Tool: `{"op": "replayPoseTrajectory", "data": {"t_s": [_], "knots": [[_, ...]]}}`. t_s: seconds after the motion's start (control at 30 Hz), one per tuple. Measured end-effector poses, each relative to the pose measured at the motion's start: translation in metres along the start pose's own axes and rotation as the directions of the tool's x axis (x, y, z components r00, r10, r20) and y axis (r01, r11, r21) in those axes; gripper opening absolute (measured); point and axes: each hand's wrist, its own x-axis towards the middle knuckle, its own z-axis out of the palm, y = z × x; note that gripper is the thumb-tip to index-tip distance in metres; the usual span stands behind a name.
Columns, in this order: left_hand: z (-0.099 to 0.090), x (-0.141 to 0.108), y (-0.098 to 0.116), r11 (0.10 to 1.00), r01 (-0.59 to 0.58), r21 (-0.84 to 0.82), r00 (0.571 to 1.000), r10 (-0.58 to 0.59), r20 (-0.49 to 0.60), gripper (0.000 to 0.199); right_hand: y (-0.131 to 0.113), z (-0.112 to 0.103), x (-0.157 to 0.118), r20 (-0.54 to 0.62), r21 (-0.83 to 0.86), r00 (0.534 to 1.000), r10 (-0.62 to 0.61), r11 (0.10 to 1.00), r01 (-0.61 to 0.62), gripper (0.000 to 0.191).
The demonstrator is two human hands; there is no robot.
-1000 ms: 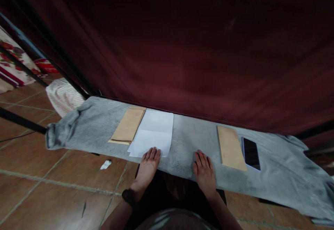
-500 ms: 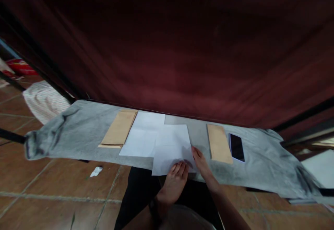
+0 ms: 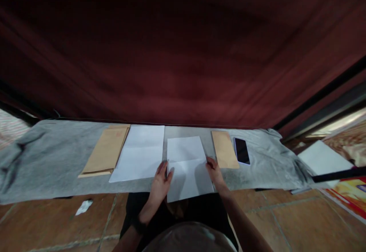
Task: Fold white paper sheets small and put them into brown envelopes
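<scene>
A white sheet of paper (image 3: 183, 149) with a crease across its middle lies at the near edge of the cloth-covered surface, its lower end overhanging my lap. My left hand (image 3: 159, 185) grips its left edge, thumb on top. At the right edge, my right hand (image 3: 215, 172) pinches the sheet, fingertips partly hidden. Left of it lies a stack of white paper (image 3: 140, 153), also creased across. A stack of brown envelopes (image 3: 105, 151) sits farther left. To the right of my right hand is a single brown envelope (image 3: 225, 150).
A phone (image 3: 242, 151) rests right of the single envelope. Grey cloth (image 3: 57, 153) covers the narrow surface. A dark red curtain (image 3: 183, 73) hangs right behind it. Dark bars (image 3: 317, 95) stand at the sides. A crumpled white scrap (image 3: 84, 207) lies on the tiled floor.
My left hand has gone from the sheet's lower part to its left edge. The sheet has come apart from the white stack it overlapped. The view has turned to the right.
</scene>
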Motion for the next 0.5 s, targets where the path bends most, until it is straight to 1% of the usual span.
{"op": "replayPoseTrajectory", "data": {"t_s": [0.03, 0.07, 0.1, 0.17, 0.2, 0.23, 0.3, 0.37, 0.43, 0.5], "knots": [[0.002, 0.010, 0.002, 1.000, -0.003, -0.001, 1.000, 0.003, -0.002, 0.048, -0.003, 0.002, 0.000, -0.016, -0.058, 0.998, -0.053, 0.997, 0.052, 0.042], [0.005, 0.018, 0.007, 1.000, -0.030, 0.009, 1.000, 0.030, -0.006, 0.049, -0.007, 0.004, 0.001, -0.027, -0.137, 0.991, -0.129, 0.983, 0.124, 0.044], [0.008, 0.025, 0.014, 0.997, -0.073, 0.029, 0.997, 0.073, -0.004, 0.050, -0.012, 0.008, 0.003, -0.023, -0.231, 0.975, -0.221, 0.950, 0.210, 0.045], [0.018, 0.033, 0.030, 0.980, -0.173, 0.102, 0.985, 0.171, 0.028, 0.051, -0.023, 0.019, 0.006, 0.041, -0.393, 0.922, -0.386, 0.842, 0.370, 0.046], [0.025, 0.034, 0.038, 0.967, -0.204, 0.154, 0.979, 0.198, 0.053, 0.051, -0.028, 0.026, 0.007, 0.097, -0.438, 0.896, -0.433, 0.790, 0.429, 0.046], [0.031, 0.034, 0.044, 0.952, -0.229, 0.203, 0.973, 0.217, 0.080, 0.051, -0.031, 0.033, 0.006, 0.162, -0.478, 0.871, -0.464, 0.735, 0.480, 0.046], [0.043, 0.030, 0.048, 0.925, -0.259, 0.278, 0.964, 0.233, 0.124, 0.052, -0.033, 0.044, 0.003, 0.285, -0.550, 0.831, -0.478, 0.628, 0.550, 0.046], [0.052, 0.027, 0.045, 0.918, -0.261, 0.300, 0.964, 0.229, 0.137, 0.053, -0.029, 0.051, -0.001, 0.347, -0.614, 0.820, -0.456, 0.551, 0.566, 0.046], [0.057, 0.028, 0.036, 0.940, -0.227, 0.253, 0.972, 0.202, 0.121, 0.054, -0.022, 0.053, -0.001, 0.358, -0.646, 0.822, -0.443, 0.519, 0.560, 0.047], [0.058, 0.038, 0.026, 0.982, -0.137, 0.130, 0.988, 0.126, 0.085, 0.054, -0.016, 0.051, 0.004, 0.343, -0.628, 0.821, -0.457, 0.538, 0.562, 0.047]]}}
